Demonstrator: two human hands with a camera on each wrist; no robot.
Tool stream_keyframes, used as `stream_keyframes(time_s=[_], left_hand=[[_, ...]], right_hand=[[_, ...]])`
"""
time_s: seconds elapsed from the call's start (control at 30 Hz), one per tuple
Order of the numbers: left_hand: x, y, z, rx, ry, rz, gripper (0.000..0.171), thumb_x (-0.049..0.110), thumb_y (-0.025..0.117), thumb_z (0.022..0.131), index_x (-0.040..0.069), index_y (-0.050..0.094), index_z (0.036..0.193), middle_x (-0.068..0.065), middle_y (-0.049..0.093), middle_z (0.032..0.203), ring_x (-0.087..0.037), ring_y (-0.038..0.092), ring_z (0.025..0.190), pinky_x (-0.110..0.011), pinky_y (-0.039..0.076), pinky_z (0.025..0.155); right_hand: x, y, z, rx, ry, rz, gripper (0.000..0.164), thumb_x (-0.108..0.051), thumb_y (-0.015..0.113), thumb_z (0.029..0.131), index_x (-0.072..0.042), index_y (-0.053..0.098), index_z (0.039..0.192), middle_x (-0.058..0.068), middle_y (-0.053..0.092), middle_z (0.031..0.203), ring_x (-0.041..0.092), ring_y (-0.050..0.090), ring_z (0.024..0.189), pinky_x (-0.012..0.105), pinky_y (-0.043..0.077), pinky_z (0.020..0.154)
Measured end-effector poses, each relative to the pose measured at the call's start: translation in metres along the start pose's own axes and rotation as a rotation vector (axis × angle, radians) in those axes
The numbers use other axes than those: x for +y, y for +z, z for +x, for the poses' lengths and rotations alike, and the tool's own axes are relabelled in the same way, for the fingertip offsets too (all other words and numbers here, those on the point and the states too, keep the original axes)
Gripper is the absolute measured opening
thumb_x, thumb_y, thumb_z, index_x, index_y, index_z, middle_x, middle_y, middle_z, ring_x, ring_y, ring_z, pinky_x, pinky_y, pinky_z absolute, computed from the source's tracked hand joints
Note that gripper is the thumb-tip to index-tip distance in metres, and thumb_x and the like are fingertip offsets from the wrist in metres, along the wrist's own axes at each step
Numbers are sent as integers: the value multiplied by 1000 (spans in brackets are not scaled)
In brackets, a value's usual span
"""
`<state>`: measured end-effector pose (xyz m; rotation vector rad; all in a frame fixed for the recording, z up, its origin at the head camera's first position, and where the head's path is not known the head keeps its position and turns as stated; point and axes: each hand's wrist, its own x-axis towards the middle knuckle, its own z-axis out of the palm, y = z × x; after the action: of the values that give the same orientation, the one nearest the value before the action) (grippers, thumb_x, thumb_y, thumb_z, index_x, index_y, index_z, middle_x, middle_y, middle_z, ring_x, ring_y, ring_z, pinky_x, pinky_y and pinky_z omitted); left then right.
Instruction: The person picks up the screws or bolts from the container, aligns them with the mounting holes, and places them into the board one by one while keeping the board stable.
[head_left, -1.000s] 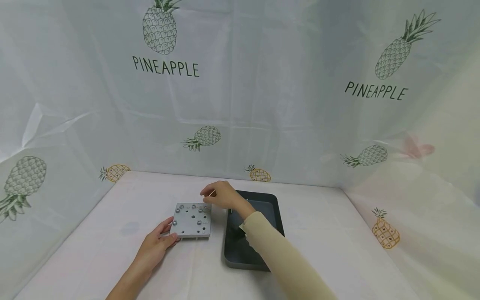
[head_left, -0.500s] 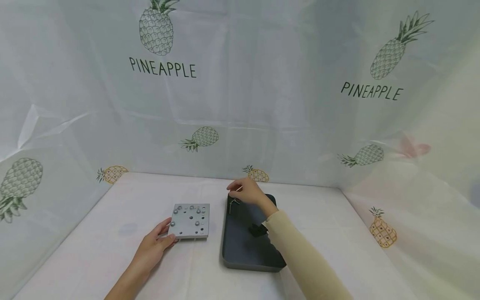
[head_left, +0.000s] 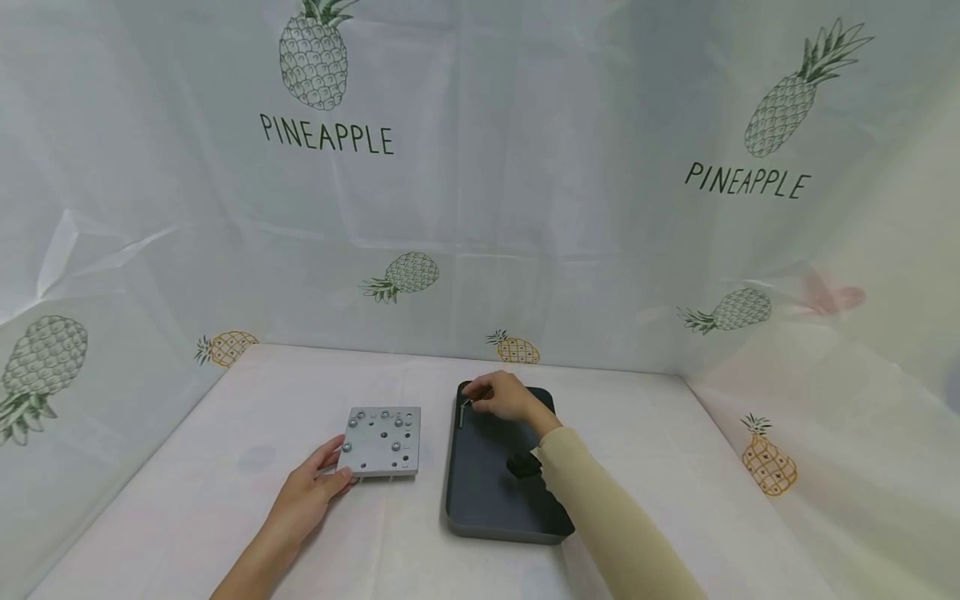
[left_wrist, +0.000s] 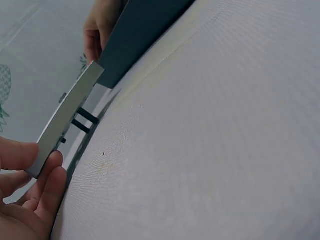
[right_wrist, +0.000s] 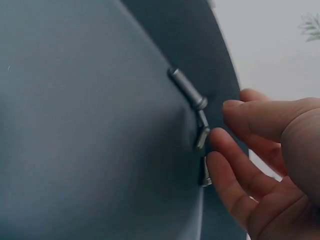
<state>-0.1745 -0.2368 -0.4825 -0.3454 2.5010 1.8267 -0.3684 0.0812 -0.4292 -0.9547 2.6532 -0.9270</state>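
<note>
My left hand (head_left: 303, 492) grips the near left corner of a silver metal plate (head_left: 372, 450), thumb on top and fingers underneath. The plate has several holes and several bolts set in it. In the left wrist view, bolt shanks (left_wrist: 86, 116) stick out below the plate, which is held off the cloth. My right hand (head_left: 506, 396) reaches into the far left corner of a dark tray (head_left: 480, 500). Loose bolts (right_wrist: 187, 89) lie there along the tray wall. The right fingertips (right_wrist: 220, 137) are right beside the bolts, with thumb and fingers apart and nothing between them.
A small black object (head_left: 522, 465) shows in the tray beside the right sleeve (head_left: 600, 508). White cloth (head_left: 300, 383) covers the table, and a pineapple-printed sheet (head_left: 525, 183) hangs behind and at both sides.
My right hand has moved from the plate's far right corner to the tray's far left corner, then lowered toward the bolts. The left hand and plate have stayed in place.
</note>
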Motion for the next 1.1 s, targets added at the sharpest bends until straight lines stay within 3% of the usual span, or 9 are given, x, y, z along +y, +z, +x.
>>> stream_keyframes(time_s=[0.57,1.1], left_hand=[[1,0,0,-14,1,-20,69,20,64,107,13,32,167,-24,41,163,-24,68,124,-60,37,121],[2,-1,-2,-11,0,-32,68,19,63,107,13,32,167,-24,41,163,-22,69,122,-56,40,119]], right_hand=[[12,10,5,-17,-19,-34,27,-4,75,97,-8,78,124,7,77,122,25,73,110,34,59,88],[12,15,9,-55,-24,-97,19,-8,80,95,-12,81,114,-2,77,100,7,67,88,24,55,77]])
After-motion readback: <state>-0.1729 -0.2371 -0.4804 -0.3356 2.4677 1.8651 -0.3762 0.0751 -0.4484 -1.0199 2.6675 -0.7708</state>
